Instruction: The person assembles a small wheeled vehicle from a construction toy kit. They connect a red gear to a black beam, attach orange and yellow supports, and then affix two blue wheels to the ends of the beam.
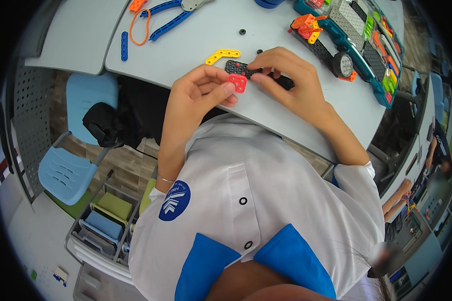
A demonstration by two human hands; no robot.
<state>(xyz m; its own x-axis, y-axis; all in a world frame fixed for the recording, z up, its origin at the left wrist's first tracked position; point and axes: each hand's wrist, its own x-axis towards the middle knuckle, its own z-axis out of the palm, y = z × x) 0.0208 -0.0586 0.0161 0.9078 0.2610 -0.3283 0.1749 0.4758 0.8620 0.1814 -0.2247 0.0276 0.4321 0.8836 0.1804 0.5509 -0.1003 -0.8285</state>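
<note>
Between the thumb and fingers of my left hand is a small red plastic building plate with holes, held at the table's front edge. My right hand pinches a black perforated building piece with a few red pegs in it. The red plate is just in front of the black piece; whether they touch I cannot tell. Part of the black piece is hidden under my right fingers. A yellow angled beam lies behind my left hand.
On the white table are blue-handled pliers, an orange band, a blue beam and a small black ring. At right, a wheeled build stands beside a teal parts case. Light blue chairs stand at left.
</note>
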